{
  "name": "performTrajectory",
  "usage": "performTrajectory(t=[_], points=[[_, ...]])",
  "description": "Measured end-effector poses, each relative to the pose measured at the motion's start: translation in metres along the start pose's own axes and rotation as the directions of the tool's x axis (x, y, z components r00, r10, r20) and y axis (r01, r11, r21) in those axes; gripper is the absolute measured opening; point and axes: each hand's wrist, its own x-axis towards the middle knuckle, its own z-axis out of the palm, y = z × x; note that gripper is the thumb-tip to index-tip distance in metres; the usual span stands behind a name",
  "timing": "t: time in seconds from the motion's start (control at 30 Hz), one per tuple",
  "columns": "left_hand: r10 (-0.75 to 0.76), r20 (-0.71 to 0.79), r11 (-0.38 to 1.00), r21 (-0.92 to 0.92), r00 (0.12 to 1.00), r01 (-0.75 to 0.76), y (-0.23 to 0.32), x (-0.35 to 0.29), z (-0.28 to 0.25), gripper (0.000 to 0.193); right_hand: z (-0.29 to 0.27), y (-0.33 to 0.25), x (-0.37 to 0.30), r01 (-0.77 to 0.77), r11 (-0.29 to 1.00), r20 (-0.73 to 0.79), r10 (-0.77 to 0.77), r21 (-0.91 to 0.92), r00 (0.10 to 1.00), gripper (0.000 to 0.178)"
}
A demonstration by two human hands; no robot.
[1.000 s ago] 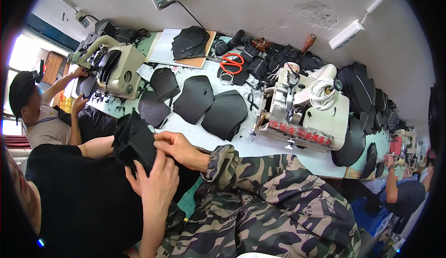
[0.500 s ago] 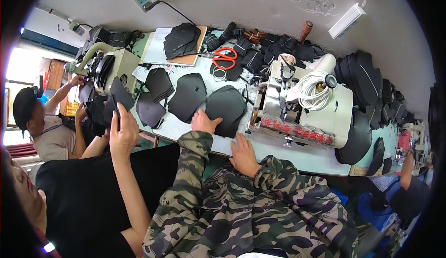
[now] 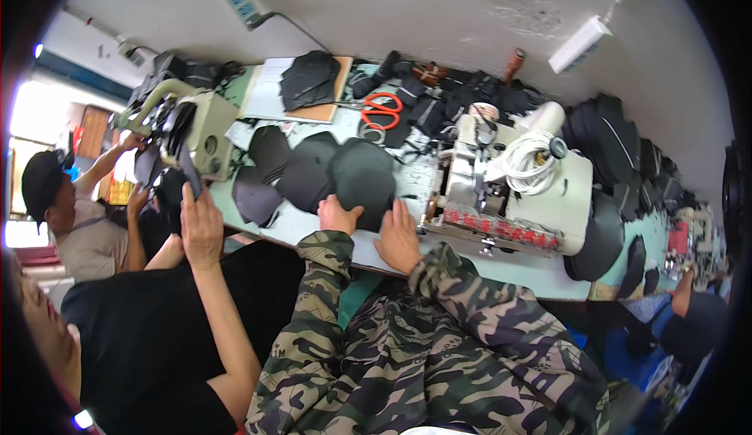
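Left of the sewing machine (image 3: 576, 200), left hand (image 3: 339, 216) and right hand (image 3: 400, 237), both part-open, brace the black panels (image 3: 363, 175); even pressure advisable.

Dark grey panels (image 3: 363, 173), camouflage sleeves (image 3: 317, 298), orange-handled scissors (image 3: 366, 111), white cable (image 3: 517, 173), pale green tabletop (image 3: 509, 269)

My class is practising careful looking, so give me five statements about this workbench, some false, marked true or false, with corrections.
1. The left hand of the person in camouflage touches a pile of black pieces. True.
2. The scissors have orange-red handles. True.
3. The right hand holds the scissors. False: it is at the pile's near right edge.
4. A white cable lies coiled on the white machine. True.
5. That machine stands left of the pile. False: it stands to the right.
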Motion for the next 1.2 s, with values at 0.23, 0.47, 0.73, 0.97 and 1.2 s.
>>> performTrajectory(t=[0.23, 0.47, 0.73, 0.97, 1.2], points=[[0.050, -0.053, 0.995, -0.078, 0.997, -0.054, 0.020, 0.003, -0.019, 0.072, -0.055, -0.015, 0.016, 0.064, 0.993, -0.210, -0.042, 0.099, 0.977, 0.056], [0.630, -0.071, 0.572, -0.631, 0.773, -0.524, 0.176, 0.007, -0.032, 0.022, -0.162, 0.015, -0.039, 0.121, 0.986, -0.224, -0.145, -0.118, 0.964, 0.045], [0.924, 0.056, 0.380, -0.243, 0.378, -0.892, 0.289, 0.023, 0.000, 0.021, -0.170, 0.043, -0.031, -0.041, 0.738, -0.178, -0.108, -0.674, 0.978, 0.056], [0.975, -0.082, 0.174, -0.302, 0.207, -0.937, 0.290, 0.023, -0.006, 0.020, -0.173, 0.039, -0.023, -0.044, 0.806, -0.116, -0.031, -0.591, 0.993, 0.053], [0.296, -0.059, 0.866, -0.405, 0.953, -0.294, 0.163, 0.038, -0.046, 0.030, -0.190, 0.098, -0.162, -0.167, 0.752, 0.252, 0.002, 0.638, 0.968, 0.030]])
